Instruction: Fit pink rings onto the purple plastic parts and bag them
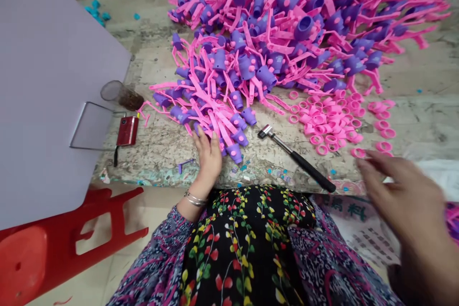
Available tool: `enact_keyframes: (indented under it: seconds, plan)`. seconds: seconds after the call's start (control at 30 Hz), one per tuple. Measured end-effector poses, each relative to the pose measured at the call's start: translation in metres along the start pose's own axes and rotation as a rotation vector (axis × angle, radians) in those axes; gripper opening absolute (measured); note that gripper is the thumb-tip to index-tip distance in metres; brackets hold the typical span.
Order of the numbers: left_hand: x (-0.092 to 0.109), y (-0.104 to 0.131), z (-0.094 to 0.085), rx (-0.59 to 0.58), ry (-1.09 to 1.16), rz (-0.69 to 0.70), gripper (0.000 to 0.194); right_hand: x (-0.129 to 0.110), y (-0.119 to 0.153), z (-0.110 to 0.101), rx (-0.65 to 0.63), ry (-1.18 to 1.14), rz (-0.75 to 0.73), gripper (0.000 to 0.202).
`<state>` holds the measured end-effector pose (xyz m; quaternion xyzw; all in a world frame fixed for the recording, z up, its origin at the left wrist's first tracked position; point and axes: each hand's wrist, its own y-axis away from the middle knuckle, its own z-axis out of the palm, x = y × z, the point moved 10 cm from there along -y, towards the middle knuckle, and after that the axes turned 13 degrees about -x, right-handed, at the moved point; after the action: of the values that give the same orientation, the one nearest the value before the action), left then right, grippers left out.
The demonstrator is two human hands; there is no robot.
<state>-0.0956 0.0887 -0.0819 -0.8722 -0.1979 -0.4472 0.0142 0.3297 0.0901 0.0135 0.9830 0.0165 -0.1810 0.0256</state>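
Observation:
My left hand (208,155) rests on the worktable with its fingers stretched against the near edge of a heap of pink and purple plastic parts (218,119). These are purple cup-shaped pieces with long pink arms, and the fingertips are partly hidden among them. My right hand (405,191), blurred, is over the right front of the table, fingers apart. Its fingertips are beside a pink ring (357,153) at the edge of a pile of pink rings (330,119); I cannot tell whether they touch it. Between my hands lies a hammer (299,160) with a black handle.
A larger heap of the same pink and purple parts (287,5) covers the back. At left stand a grey panel (53,81), a clear cup (122,95) and a small red device (127,130). A red stool (107,215) is below. Blue scraps (96,12) lie far left.

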Motion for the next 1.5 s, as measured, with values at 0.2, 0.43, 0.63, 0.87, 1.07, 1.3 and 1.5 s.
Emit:
enact_keyframes:
  seconds: [0.2,0.43,0.63,0.87,1.07,1.3,1.5]
  plan:
    - [0.003,0.012,-0.011,-0.020,-0.048,0.082,0.067,-0.130,-0.027,0.082,-0.315,-0.219,-0.428,0.033]
    - [0.007,0.025,-0.010,-0.045,-0.180,0.205,0.061,-0.218,-0.067,0.135,-0.409,-0.090,-0.521,0.044]
    - [0.010,0.027,-0.004,-0.037,-0.265,0.282,0.064,-0.226,-0.082,0.151,-0.492,-0.229,-0.346,0.043]
    - [0.015,0.026,-0.002,-0.043,-0.305,0.318,0.065,-0.187,-0.088,0.145,-0.708,-0.969,-0.104,0.024]
    - [0.022,0.031,-0.008,-0.055,-0.305,0.332,0.062,-0.161,-0.059,0.148,-0.921,-1.568,0.167,0.017]
    - [0.056,0.044,-0.015,-0.003,-0.353,0.484,0.054,-0.140,-0.053,0.134,-0.720,-1.612,0.113,0.031]
    - [0.113,0.073,-0.012,-0.043,-0.473,0.840,0.031,-0.153,-0.032,0.123,-0.781,-1.453,-0.042,0.036]
